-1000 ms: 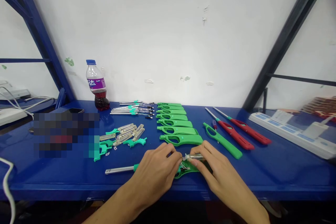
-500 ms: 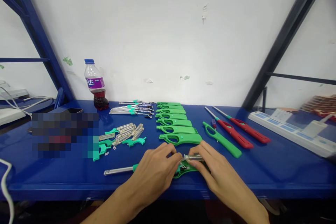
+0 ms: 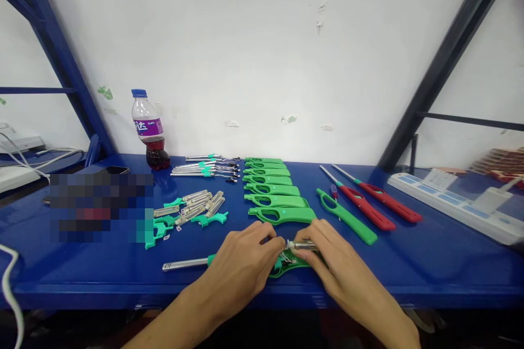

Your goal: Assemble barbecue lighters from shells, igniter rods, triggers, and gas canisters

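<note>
Head view — barely changed: right hand (image 3: 339, 256) grips clear capsule (image 3: 303, 245) — left hand (image 3: 245, 253) pinched closed beside its tip.

pretty clearly a workshop, since green casings (image 3: 283, 216), metal rods (image 3: 189, 172) and a power strip (image 3: 456, 208) are sitting on a blue workbench (image 3: 434, 267)

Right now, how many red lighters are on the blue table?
2. One red lighter lies just right of the slanted green casing; the other red lighter lies farther right, towards the white power strip. Neither is covered.
</note>
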`<action>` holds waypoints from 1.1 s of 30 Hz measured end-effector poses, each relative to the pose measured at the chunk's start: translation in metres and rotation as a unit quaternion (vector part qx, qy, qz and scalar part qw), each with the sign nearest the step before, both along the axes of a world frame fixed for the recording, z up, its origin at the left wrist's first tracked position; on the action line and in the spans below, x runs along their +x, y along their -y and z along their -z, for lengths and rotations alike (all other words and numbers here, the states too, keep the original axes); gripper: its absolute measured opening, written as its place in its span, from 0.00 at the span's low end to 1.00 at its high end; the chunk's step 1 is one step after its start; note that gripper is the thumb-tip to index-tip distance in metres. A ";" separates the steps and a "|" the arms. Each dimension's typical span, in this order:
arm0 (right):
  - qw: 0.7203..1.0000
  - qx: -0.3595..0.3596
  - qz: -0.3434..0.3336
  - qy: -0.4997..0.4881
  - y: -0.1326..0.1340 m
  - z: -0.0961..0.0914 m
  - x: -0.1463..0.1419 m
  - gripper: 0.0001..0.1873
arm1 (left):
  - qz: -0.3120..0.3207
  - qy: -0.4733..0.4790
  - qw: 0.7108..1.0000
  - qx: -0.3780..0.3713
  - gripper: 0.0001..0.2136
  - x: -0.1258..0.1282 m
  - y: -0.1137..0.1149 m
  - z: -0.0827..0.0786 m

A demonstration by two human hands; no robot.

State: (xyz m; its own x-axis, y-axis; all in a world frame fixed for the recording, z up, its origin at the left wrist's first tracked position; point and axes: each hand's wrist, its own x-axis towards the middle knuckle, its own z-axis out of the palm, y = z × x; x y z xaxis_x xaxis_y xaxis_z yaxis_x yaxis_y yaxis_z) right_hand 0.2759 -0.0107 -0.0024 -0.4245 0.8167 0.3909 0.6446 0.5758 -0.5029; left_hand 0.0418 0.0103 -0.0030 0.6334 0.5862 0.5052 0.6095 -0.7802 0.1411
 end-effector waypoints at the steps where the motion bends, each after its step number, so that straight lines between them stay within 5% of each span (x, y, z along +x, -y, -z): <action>1: 1.000 -0.003 -0.001 -0.001 0.000 0.000 0.000 0.10 | 0.001 0.001 1.000 0.001 0.09 0.000 0.000 0.000; 33: 0.998 0.031 -0.019 -0.042 0.004 0.006 0.005 0.11 | 0.024 0.134 0.991 -0.008 0.09 0.000 -0.003 -0.002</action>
State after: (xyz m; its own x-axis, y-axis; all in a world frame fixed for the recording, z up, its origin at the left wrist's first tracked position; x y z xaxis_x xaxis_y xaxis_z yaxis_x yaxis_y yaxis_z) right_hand 0.2812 -0.0144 -0.0083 -0.4184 0.7737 0.4757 0.5780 0.6309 -0.5176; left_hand 0.0422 0.0137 -0.0014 0.5050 0.5680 0.6499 0.5100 -0.8038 0.3063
